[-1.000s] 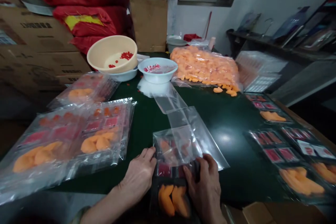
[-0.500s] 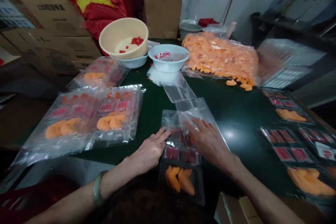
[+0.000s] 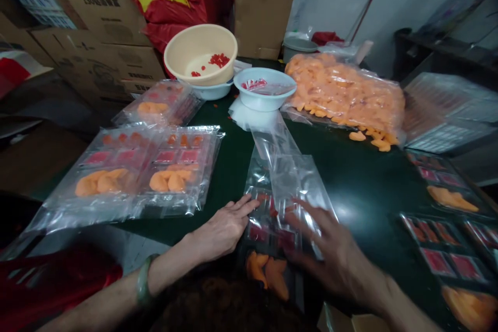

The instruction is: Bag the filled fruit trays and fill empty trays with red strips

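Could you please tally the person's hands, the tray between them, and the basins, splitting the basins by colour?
Hands: 2, left hand and right hand
Tray: 1
Cream basin: 1
Light-blue basins: 2, front one and lower one
Total: 6

L hand [image 3: 222, 231] – palm dn, fingers extd | R hand [image 3: 337, 250] – blurred, fingers spread

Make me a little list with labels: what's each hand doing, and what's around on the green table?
Left hand: fingers at the left side of a black tray
Right hand: blurry, fingers spread over the tray's right side; touching unclear
Tray holds: orange pieces, red packets
Over tray's top part: clear plastic
On the left: bagged packs
Behind: cream basin, big bag of orange pieces
On the right: more filled trays
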The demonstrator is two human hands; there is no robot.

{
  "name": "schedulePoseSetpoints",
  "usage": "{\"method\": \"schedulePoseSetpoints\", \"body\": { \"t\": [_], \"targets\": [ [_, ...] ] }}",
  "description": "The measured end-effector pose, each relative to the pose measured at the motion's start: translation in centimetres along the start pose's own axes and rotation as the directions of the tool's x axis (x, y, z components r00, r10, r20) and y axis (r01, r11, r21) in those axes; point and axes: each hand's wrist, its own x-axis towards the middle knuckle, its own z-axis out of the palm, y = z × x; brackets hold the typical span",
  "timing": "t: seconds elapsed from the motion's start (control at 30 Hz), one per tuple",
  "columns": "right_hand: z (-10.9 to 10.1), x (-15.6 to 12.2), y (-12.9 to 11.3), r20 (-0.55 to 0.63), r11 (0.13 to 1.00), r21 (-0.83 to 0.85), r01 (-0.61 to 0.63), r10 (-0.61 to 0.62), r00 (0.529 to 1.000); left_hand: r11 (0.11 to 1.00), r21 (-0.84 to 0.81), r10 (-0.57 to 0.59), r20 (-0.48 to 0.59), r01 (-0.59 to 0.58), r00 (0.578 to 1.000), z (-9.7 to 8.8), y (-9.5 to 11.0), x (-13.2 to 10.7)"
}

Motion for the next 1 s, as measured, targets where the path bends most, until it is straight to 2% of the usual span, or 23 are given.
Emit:
{"method": "schedulePoseSetpoints", "body": {
  "t": [0.03,0.07,0.17,0.23,0.37,0.47,0.57,0.63,0.73,0.83,0.93,1.0],
  "targets": [
    [0.3,-2.1,-1.7,0.093,0.997,0.031,0.067,-0.070,0.993,1.000,0.005,0.000,0.007,0.000,1.000,0.0,0.1,0.1],
    [0.7,-3.8,-3.1,0.122,0.994,0.052,0.095,-0.101,0.987,1.000,0.011,-0.001,0.013,0.001,1.000,-0.1,0.1,0.2],
    [2.0,-6.4,-5.5,0.222,0.997,0.071,0.019,-0.035,0.974,1.000,0.015,0.004,0.011,-0.004,1.000,-0.3,0.1,0.7],
    [2.9,-6.4,-6.1,0.194,0.997,0.059,-0.040,0.028,0.981,1.000,-0.002,0.013,-0.011,-0.013,1.000,-0.5,0.1,1.0],
    [4.7,-5.2,-6.9,-0.046,0.987,-0.032,-0.157,0.155,0.987,0.998,-0.036,0.042,-0.050,-0.044,0.998,-1.0,0.4,1.1],
    [5.6,-3.7,-7.6,-0.200,0.962,-0.095,-0.257,0.235,0.951,0.996,-0.050,0.074,-0.107,-0.080,0.991,-1.4,0.7,1.1],
    [5.7,-1.9,-7.9,-0.275,0.933,-0.096,-0.348,0.311,0.910,0.993,-0.053,0.099,-0.174,-0.110,0.980,-1.3,0.8,1.1],
    [5.6,-0.9,-7.8,-0.300,0.910,-0.101,-0.402,0.357,0.884,0.995,-0.013,0.094,-0.188,-0.098,0.978,-1.1,0.9,1.1],
    [5.5,0.3,-7.6,-0.325,0.900,-0.134,-0.414,0.355,0.877,0.999,0.047,0.026,-0.224,-0.016,0.974,-0.7,1.1,0.9],
    [5.7,1.5,-7.1,-0.263,0.915,-0.153,-0.373,0.326,0.908,0.997,0.068,-0.004,-0.246,0.022,0.969,-0.6,1.2,0.8],
    [6.0,3.0,-6.5,-0.166,0.930,-0.193,-0.313,0.284,0.944,0.998,0.054,-0.003,-0.202,0.014,0.979,-0.6,1.1,1.2],
    [6.2,4.1,-6.1,-0.185,0.928,-0.194,-0.319,0.285,0.941,0.999,0.026,-0.021,-0.204,0.027,0.979,-0.7,1.0,1.6]
  ]
}}
